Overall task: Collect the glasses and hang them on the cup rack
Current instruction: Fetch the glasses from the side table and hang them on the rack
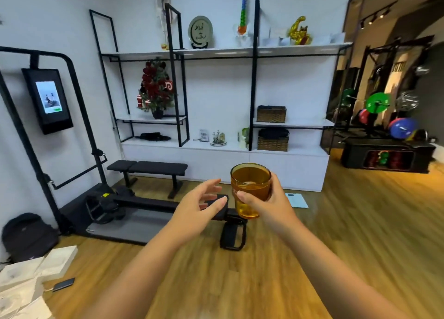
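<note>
- Now: R hand (269,206) wraps amber glass (251,189) mid-air, upright, above floor; no cup rack seen.
- L hand (201,203) open, fingers spread, empty, just beside glass.
- Glass likely rigid, smooth, breakable, light; grip round the wall.

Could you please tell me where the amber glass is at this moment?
In the head view, the amber glass is held upright in the right hand, just right of centre, above the wooden floor; the open left hand is beside it.

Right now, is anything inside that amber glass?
The amber glass in the right hand looks empty through its open top; fingers cover part of its side.
</note>
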Demonstrator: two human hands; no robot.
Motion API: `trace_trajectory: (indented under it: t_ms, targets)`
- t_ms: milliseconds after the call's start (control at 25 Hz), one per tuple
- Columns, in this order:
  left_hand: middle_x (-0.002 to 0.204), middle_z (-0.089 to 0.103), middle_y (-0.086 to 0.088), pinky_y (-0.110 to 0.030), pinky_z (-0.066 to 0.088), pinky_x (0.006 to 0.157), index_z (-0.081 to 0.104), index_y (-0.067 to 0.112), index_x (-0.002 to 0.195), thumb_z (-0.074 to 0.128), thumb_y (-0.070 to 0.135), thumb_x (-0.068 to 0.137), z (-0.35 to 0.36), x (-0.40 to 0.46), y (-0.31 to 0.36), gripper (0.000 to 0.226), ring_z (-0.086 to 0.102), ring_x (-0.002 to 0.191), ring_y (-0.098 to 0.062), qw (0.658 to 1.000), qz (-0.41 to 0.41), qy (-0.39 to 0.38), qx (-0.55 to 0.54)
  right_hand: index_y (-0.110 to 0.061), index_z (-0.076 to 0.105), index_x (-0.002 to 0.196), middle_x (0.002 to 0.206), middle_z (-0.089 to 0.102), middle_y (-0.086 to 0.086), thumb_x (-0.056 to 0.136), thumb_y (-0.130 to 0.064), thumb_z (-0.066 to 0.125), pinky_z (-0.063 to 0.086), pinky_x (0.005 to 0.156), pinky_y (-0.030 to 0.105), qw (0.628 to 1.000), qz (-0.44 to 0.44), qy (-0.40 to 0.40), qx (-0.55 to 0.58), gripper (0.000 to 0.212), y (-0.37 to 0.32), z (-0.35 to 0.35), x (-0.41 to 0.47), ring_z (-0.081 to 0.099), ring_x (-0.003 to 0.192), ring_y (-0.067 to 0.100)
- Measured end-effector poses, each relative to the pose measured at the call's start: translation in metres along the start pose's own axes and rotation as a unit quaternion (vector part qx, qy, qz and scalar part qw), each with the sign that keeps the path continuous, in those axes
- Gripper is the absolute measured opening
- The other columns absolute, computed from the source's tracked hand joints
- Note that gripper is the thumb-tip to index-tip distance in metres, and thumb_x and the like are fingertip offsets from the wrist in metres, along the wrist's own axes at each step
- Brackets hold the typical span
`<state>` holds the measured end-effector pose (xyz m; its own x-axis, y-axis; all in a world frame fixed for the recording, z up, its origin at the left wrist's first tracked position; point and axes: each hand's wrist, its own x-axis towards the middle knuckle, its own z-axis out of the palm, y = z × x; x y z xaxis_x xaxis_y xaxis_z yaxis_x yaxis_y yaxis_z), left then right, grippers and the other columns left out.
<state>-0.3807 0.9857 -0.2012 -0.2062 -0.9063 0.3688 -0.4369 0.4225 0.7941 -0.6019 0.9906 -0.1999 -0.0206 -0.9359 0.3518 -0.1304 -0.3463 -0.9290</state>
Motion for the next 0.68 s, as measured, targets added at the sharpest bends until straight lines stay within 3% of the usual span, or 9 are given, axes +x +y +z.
trace_trajectory:
  t_ms: [80, 240, 480, 680]
  targets:
    - [0.132, 0.063, 0.025, -0.024, 0.053, 0.102, 0.05, 0.044, 0.148, 0.067, 0.04, 0.1, 0.024, 0.027, 0.002, 0.051, 0.06, 0.119, 0.007, 1.0, 0.011, -0.019, -0.018, -0.073, 0.048, 0.113, 0.114, 0.064, -0.039, 0.062, -0.072, 0.089, 0.054, 0.073, 0.008, 1.0, 0.0, 0.022, -0.012, 0.065, 0.006, -0.027, 0.009, 0.061, 0.107, -0.016]
    - [0.131, 0.062, 0.024, -0.02, 0.05, 0.1, 0.05, 0.042, 0.148, 0.071, 0.038, 0.098, 0.064, 0.082, -0.004, 0.055, 0.059, 0.119, 0.006, 0.997, 0.031, -0.066, -0.038, -0.053, 0.052, 0.13, 0.118, 0.067, -0.032, 0.061, -0.07, 0.091, 0.055, 0.076, 0.009, 0.996, -0.004, 0.079, -0.029, 0.081, 0.023, -0.069, 0.037, 0.065, 0.109, -0.009]
    - [0.13, 0.064, 0.021, -0.008, 0.049, 0.088, 0.054, 0.043, 0.142, 0.067, 0.042, 0.098, 0.111, 0.177, -0.01, 0.046, 0.061, 0.119, 0.001, 0.988, 0.062, -0.123, -0.072, -0.07, 0.051, 0.116, 0.119, 0.066, -0.033, 0.063, -0.062, 0.095, 0.056, 0.078, 0.011, 0.983, -0.006, 0.173, -0.065, 0.069, 0.04, -0.121, 0.085, 0.063, 0.111, -0.009]
    - [0.133, 0.063, 0.018, -0.001, 0.047, 0.079, 0.055, 0.035, 0.145, 0.08, 0.029, 0.091, 0.168, 0.23, 0.002, 0.06, 0.06, 0.12, -0.002, 0.975, 0.097, -0.184, -0.076, -0.055, 0.051, 0.127, 0.118, 0.066, -0.033, 0.055, -0.072, 0.092, 0.058, 0.08, 0.017, 0.967, 0.0, 0.238, -0.091, 0.085, 0.053, -0.175, 0.105, 0.064, 0.11, -0.008]
